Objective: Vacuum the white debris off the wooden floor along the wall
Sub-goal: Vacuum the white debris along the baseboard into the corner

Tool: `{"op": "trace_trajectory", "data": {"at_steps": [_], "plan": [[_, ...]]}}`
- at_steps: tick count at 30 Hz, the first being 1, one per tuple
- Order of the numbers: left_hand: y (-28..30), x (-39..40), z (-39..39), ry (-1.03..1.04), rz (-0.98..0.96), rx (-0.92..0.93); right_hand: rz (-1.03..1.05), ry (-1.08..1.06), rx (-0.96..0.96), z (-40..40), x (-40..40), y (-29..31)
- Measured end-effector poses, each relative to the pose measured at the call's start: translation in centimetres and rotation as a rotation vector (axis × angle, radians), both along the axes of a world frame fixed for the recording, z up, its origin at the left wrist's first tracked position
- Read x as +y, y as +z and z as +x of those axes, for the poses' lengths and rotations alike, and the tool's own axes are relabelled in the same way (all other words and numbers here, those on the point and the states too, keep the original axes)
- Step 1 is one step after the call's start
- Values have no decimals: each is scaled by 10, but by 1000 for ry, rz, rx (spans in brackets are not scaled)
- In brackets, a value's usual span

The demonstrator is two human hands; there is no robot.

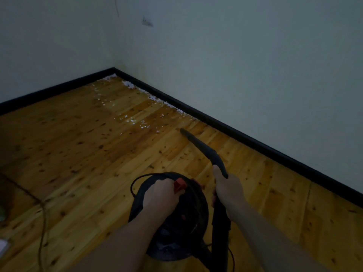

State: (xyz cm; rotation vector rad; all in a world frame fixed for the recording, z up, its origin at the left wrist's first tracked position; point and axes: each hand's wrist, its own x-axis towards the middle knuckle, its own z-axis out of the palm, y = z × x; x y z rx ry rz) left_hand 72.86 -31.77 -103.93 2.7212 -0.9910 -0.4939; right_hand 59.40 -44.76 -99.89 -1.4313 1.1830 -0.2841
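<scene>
White debris (137, 89) lies in a line against the black skirting board (225, 128) towards the room corner, with loose specks (144, 124) scattered on the wooden floor (78, 144). My right hand (227, 188) grips the black vacuum hose nozzle (198, 144), whose tip points at the floor just short of the specks. My left hand (160, 195) grips the handle on top of the round black vacuum body (182, 222), beside its red switch (179, 185).
A thin cord (42, 222) runs across the floor at the left. A white object (4, 247) and a greenish object (2, 213) sit at the left edge. Pale walls meet at the corner (115, 68).
</scene>
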Motion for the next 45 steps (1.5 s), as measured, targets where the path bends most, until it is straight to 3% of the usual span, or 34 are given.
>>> {"op": "trace_trajectory", "data": {"at_steps": [8,21,45], "plan": [[-10,-22,99,-31,4,-14,24,-64,5,64,-24,-7],[-1,-89,179,-51,-8,18,-47,-32,45,136,-74,7],[2,-133,201,-38,-51,-71,-4,-110,-5,158,-87,15]]}}
